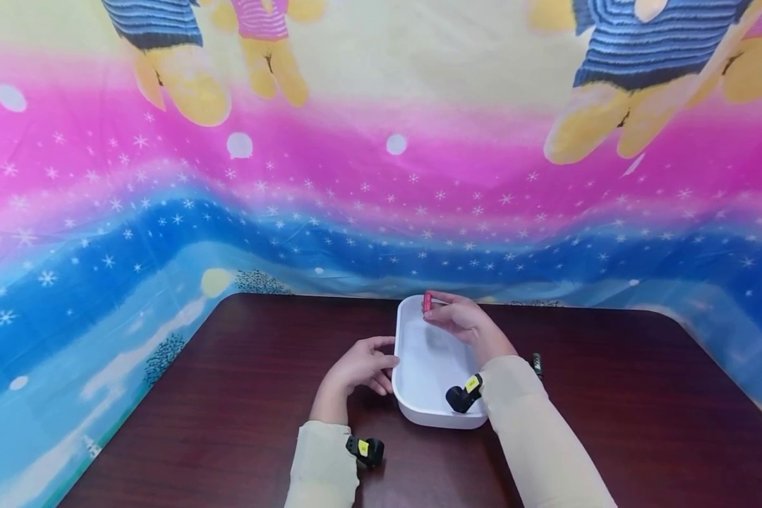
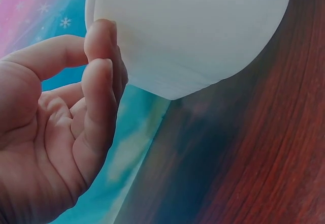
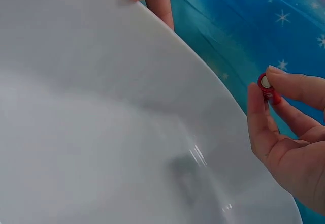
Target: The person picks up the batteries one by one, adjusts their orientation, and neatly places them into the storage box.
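My right hand pinches a small red battery between thumb and fingers, over the far end of a white tray. In the right wrist view the battery shows its pale round end, and the right hand is beside the tray's rim. At the tray's left side, my left hand holds the rim, thumb tip over the edge and fingers outside. From the left wrist, the fingers of that hand touch the tray's outer wall.
A small green cylinder stands on the dark wooden table just right of the right sleeve, partly hidden by it. Black wrist cameras sit on both sleeves. A patterned cloth hangs behind the table's far edge.
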Action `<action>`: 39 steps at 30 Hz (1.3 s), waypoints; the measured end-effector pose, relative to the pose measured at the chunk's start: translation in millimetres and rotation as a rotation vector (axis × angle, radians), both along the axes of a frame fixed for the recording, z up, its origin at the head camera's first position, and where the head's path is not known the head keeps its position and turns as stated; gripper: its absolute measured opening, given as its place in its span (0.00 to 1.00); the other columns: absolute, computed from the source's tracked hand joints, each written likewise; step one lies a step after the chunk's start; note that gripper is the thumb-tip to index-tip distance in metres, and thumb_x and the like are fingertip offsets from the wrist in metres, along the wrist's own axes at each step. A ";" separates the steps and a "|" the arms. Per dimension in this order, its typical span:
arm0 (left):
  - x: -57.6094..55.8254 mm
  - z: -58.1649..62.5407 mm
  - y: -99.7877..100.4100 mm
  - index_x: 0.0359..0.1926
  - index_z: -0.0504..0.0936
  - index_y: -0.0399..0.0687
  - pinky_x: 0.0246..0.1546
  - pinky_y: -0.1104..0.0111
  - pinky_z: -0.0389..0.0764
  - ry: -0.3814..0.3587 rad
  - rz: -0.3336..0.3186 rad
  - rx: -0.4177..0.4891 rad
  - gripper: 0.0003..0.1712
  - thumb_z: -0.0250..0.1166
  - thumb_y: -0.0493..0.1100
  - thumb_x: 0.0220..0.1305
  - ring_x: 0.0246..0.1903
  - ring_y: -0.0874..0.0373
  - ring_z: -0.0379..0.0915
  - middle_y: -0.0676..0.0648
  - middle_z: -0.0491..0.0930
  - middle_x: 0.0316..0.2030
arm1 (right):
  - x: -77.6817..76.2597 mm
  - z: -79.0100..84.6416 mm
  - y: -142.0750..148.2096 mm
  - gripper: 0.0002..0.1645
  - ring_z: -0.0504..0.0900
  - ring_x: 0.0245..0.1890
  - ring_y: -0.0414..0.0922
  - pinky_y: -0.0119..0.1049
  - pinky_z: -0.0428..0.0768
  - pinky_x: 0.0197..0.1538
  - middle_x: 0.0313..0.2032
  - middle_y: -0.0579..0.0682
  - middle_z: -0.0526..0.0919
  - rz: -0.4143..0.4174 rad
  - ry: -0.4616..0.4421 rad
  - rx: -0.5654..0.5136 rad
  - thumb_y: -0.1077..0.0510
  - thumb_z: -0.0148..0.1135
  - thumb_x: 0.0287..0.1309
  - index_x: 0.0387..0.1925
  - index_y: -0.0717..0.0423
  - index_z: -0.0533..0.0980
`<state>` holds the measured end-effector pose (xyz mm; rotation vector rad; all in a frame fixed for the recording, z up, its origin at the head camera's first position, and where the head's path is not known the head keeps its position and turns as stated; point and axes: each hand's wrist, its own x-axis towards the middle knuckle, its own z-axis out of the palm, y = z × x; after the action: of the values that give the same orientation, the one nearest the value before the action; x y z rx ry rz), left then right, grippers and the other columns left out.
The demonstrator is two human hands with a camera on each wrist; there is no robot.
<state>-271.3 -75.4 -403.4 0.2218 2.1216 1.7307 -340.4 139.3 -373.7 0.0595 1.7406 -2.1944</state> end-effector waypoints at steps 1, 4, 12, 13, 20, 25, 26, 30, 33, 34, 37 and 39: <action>0.1 0.1 -0.1 0.64 0.64 0.40 0.19 0.63 0.81 -0.001 0.000 0.000 0.29 0.59 0.39 0.62 0.15 0.54 0.77 0.34 0.79 0.27 | -0.7 -1.0 -0.7 0.40 0.63 0.62 0.59 0.47 0.63 0.63 0.64 0.65 0.60 -0.001 0.001 0.001 0.77 0.53 0.54 0.68 0.60 0.55; 0.1 0.1 -0.3 0.64 0.64 0.40 0.19 0.63 0.81 -0.002 -0.001 -0.001 0.29 0.59 0.39 0.62 0.15 0.54 0.77 0.35 0.79 0.27 | -2.2 -3.5 -1.8 0.40 0.65 0.61 0.56 0.45 0.65 0.62 0.64 0.66 0.59 0.022 0.021 -0.001 0.77 0.51 0.55 0.69 0.60 0.54; 0.2 1.5 0.0 0.64 0.64 0.39 0.19 0.64 0.81 -0.001 0.001 0.004 0.29 0.59 0.38 0.63 0.14 0.55 0.77 0.37 0.79 0.25 | -6.6 -6.2 -6.4 0.40 0.63 0.62 0.57 0.44 0.67 0.61 0.65 0.65 0.59 0.044 0.041 0.000 0.77 0.51 0.56 0.69 0.60 0.54; 0.2 1.6 0.2 0.64 0.64 0.39 0.19 0.64 0.81 -0.002 0.001 0.005 0.29 0.59 0.38 0.63 0.14 0.55 0.77 0.37 0.79 0.25 | -7.0 -6.7 -7.0 0.40 0.63 0.61 0.57 0.45 0.66 0.62 0.65 0.65 0.59 0.047 0.042 0.012 0.77 0.51 0.56 0.69 0.60 0.54; 0.8 1.3 0.0 0.64 0.63 0.39 0.18 0.64 0.81 -0.002 0.000 -0.004 0.29 0.58 0.38 0.63 0.14 0.56 0.76 0.33 0.79 0.28 | -9.9 -14.6 -11.5 0.38 0.78 0.41 0.45 0.50 0.65 0.61 0.62 0.65 0.63 0.023 0.032 0.131 0.76 0.56 0.52 0.66 0.63 0.59; 1.4 1.9 0.4 0.64 0.64 0.39 0.18 0.64 0.81 -0.001 0.000 -0.013 0.29 0.58 0.39 0.63 0.14 0.55 0.76 0.34 0.79 0.27 | -11.8 -19.9 -14.3 0.37 0.80 0.35 0.42 0.49 0.68 0.59 0.55 0.65 0.71 0.016 0.054 0.185 0.76 0.59 0.50 0.64 0.66 0.61; 1.3 1.8 0.4 0.64 0.64 0.39 0.18 0.64 0.81 -0.002 0.000 -0.013 0.29 0.58 0.39 0.63 0.14 0.55 0.77 0.35 0.79 0.27 | -12.3 -20.9 -14.6 0.37 0.80 0.34 0.42 0.49 0.69 0.59 0.53 0.65 0.73 0.014 0.053 0.199 0.75 0.60 0.49 0.63 0.67 0.62; 1.0 1.8 0.4 0.64 0.63 0.38 0.18 0.64 0.81 -0.007 0.000 -0.012 0.29 0.58 0.39 0.63 0.14 0.55 0.77 0.34 0.80 0.28 | -14.1 -23.5 -14.8 0.37 0.81 0.31 0.43 0.49 0.72 0.56 0.35 0.57 0.80 0.017 0.053 0.245 0.76 0.61 0.47 0.61 0.68 0.62; 1.2 2.6 0.3 0.64 0.62 0.38 0.17 0.64 0.81 -0.004 -0.005 -0.016 0.29 0.57 0.39 0.63 0.14 0.55 0.77 0.32 0.79 0.30 | -15.6 -25.1 -15.5 0.37 0.81 0.29 0.43 0.48 0.75 0.53 0.30 0.53 0.80 0.033 0.051 0.281 0.77 0.61 0.47 0.61 0.68 0.62; 1.3 2.9 0.2 0.64 0.62 0.38 0.17 0.64 0.81 -0.004 -0.006 -0.014 0.29 0.57 0.39 0.64 0.14 0.55 0.77 0.31 0.79 0.30 | -16.2 -25.7 -15.8 0.37 0.81 0.29 0.43 0.47 0.76 0.52 0.31 0.54 0.80 0.037 0.046 0.292 0.76 0.61 0.47 0.61 0.68 0.63; 1.6 3.2 0.0 0.65 0.61 0.37 0.17 0.64 0.80 -0.005 -0.010 -0.008 0.29 0.57 0.39 0.64 0.14 0.56 0.76 0.31 0.79 0.31 | -17.6 -28.1 -16.9 0.36 0.81 0.30 0.45 0.47 0.77 0.50 0.34 0.56 0.80 0.051 0.035 0.318 0.76 0.62 0.46 0.60 0.68 0.64; 1.8 2.8 -0.4 0.65 0.61 0.37 0.16 0.64 0.80 -0.009 -0.009 -0.002 0.29 0.57 0.39 0.64 0.14 0.55 0.76 0.31 0.79 0.31 | -18.0 -28.9 -17.6 0.36 0.82 0.32 0.47 0.46 0.78 0.49 0.36 0.58 0.80 0.055 0.027 0.327 0.77 0.62 0.46 0.59 0.68 0.64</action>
<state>-269.5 -75.8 -400.6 0.2217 2.1126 1.7215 -358.4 121.7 -402.6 0.0602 2.0737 -1.8614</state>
